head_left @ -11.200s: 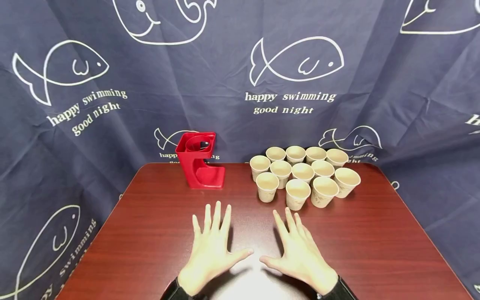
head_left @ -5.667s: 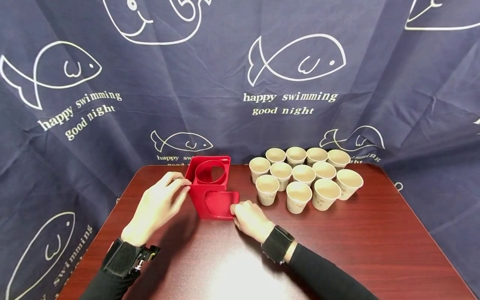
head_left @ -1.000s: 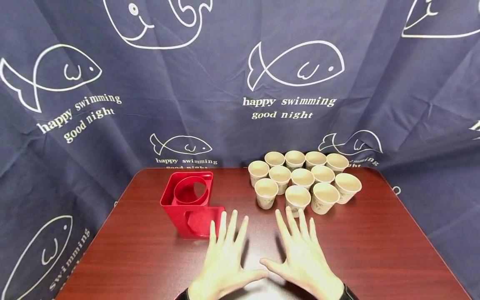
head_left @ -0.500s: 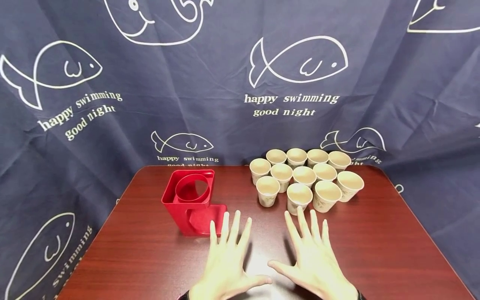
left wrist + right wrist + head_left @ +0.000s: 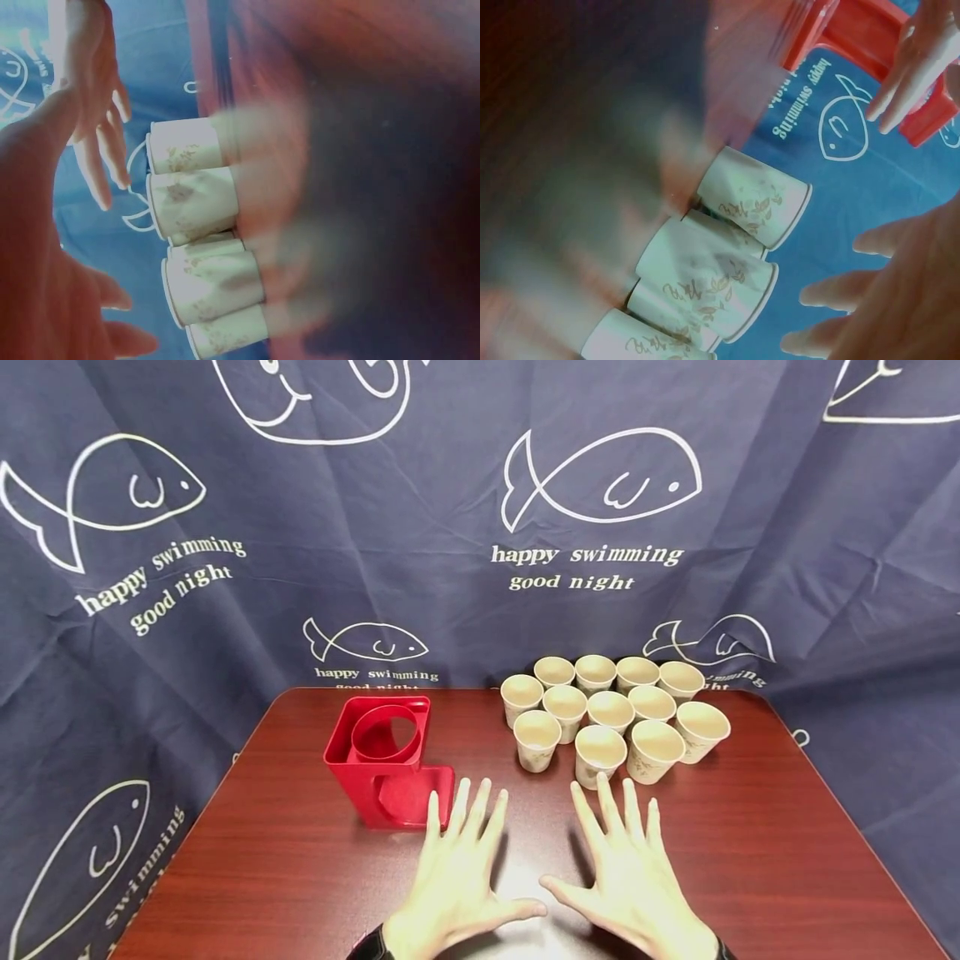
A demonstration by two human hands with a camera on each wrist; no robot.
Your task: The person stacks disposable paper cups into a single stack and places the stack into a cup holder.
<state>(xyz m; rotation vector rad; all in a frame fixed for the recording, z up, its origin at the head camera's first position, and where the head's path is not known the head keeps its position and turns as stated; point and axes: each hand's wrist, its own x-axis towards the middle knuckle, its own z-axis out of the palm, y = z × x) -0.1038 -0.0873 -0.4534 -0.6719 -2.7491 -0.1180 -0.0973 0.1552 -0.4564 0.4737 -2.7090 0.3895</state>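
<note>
Fingers [image 5: 477,810] fan wide apart on the left hand [image 5: 450,889], which is palm down over the worktop [image 5: 247,860], just in front and to the right of the red stand [image 5: 363,789]; in the head view its little fingertip overlaps the stand's base, and I cannot tell whether they touch. The right hand [image 5: 637,885] spreads likewise, farther right of the red stand, the two thumbs pointing toward each other with a gap between. Black cuffs [image 5: 369,947] show at both wrists. The red stand itself is upright, a round ring set in its top and a flat base reaching out below. Well to its right, twelve patterned paper cups [image 5: 611,713] cluster close together, mouths up, the front ones nearest the right fingertips. Behind the red stand hangs a dark blue cloth [image 5: 442,543] with white fish outlines and "happy swimming good night" lettering
</note>
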